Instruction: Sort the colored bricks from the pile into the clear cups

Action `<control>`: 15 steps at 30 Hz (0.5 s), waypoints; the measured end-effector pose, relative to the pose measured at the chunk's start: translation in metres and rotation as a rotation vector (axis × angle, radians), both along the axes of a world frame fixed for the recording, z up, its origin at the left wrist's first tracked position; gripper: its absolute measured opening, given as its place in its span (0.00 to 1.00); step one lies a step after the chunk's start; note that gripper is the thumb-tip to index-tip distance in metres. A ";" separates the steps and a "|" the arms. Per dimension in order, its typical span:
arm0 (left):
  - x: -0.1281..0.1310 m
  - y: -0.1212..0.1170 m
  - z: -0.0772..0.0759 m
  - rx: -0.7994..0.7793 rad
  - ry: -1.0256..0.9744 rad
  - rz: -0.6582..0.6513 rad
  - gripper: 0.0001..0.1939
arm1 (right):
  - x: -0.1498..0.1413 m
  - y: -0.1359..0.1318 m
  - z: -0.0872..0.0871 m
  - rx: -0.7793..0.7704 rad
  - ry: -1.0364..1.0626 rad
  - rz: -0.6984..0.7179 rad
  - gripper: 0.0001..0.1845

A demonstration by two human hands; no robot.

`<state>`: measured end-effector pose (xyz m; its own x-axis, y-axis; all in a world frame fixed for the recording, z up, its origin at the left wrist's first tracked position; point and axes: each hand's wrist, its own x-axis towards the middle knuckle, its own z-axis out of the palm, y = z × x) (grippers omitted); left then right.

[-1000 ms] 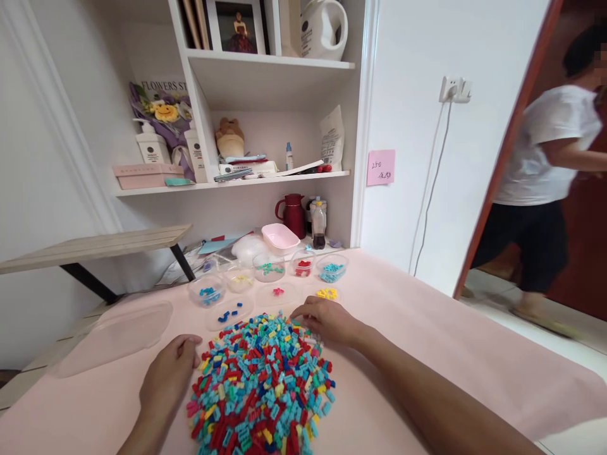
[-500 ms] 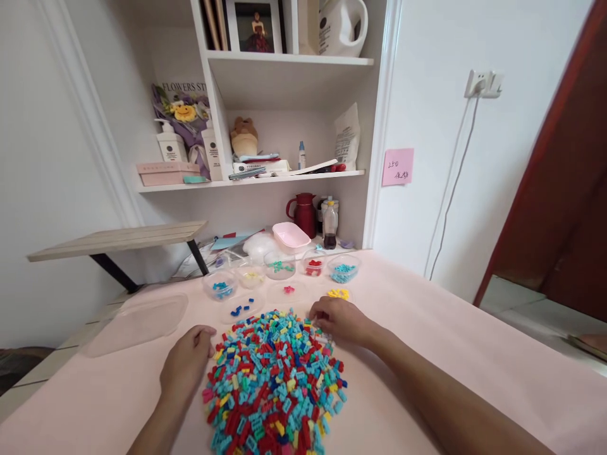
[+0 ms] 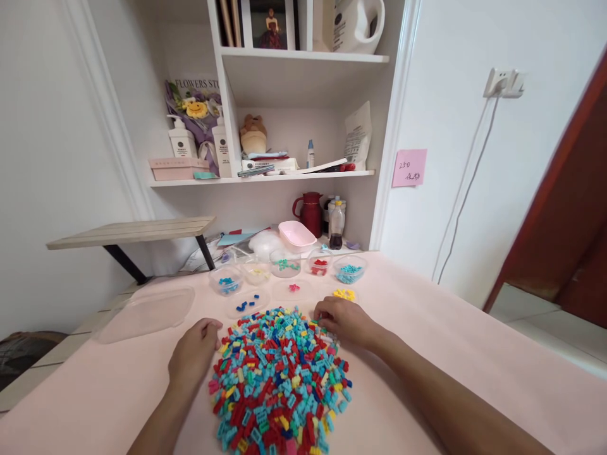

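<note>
A large heap of small toy building bricks (image 3: 284, 379) in light blue, red, yellow, green and dark blue lies on the pink-covered table. My left hand (image 3: 193, 354) rests at the heap's left edge with its fingers curled in; whatever they might hold is hidden. At the upper right edge of the heap is my right hand (image 3: 345, 319), its fingers bent down and closed against the bricks, their tips out of sight. Just beyond it, yellow bricks (image 3: 344, 294) sit on a clear lid. Dark blue bricks (image 3: 247, 303) and pink bricks (image 3: 294, 287) lie on other clear lids.
Behind the lids stand clear tubs: blue bricks (image 3: 228, 284), green bricks (image 3: 287, 264), red bricks (image 3: 319, 266) and light blue bricks (image 3: 351, 273). An uncovered clear lid (image 3: 147, 313) lies left. Farther back are a pink basin (image 3: 297, 234), a red jug (image 3: 310, 213) and a bottle (image 3: 336, 227).
The whole view has shifted, so the scene sits slightly farther right. Both hands keep nearly the same places beside the heap, still curled.
</note>
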<state>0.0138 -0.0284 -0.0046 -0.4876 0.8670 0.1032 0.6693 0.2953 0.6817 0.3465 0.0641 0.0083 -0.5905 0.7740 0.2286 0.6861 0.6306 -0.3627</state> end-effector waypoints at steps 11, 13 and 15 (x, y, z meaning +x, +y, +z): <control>0.000 0.000 0.002 -0.045 0.016 -0.008 0.15 | -0.004 0.000 -0.004 0.065 -0.074 0.038 0.16; 0.001 0.000 0.002 -0.048 0.016 -0.012 0.15 | -0.007 -0.001 -0.005 0.085 -0.089 0.018 0.17; 0.002 -0.001 0.004 -0.055 0.018 -0.012 0.15 | -0.010 -0.003 -0.004 0.096 -0.101 0.003 0.17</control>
<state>0.0161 -0.0293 -0.0009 -0.4755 0.8774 0.0642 0.6853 0.3236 0.6524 0.3362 0.0610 0.0039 -0.6164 0.7497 0.2410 0.7141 0.6611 -0.2302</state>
